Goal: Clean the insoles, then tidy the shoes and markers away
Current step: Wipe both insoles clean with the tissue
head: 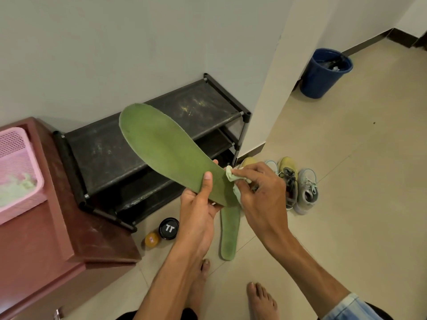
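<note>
My left hand (200, 205) grips a green insole (161, 146) by its heel end, thumb on top, and the toe end points up and to the left. My right hand (258, 188) pinches a small pale green cloth (232, 174) against the insole's heel edge. A second green insole (230, 232) lies flat on the tiled floor below my hands. A yellow and grey shoe (288, 179) and a light grey shoe (307, 190) stand side by side on the floor to the right. No markers are visible.
A black shoe rack (147, 135) with dusty shelves stands against the wall. Left of it is a reddish cabinet (57, 227) bearing a pink basket (20, 172). A black tin (169, 228) and a small yellow jar (152, 239) sit on the floor. A blue bin (323, 72) stands far right.
</note>
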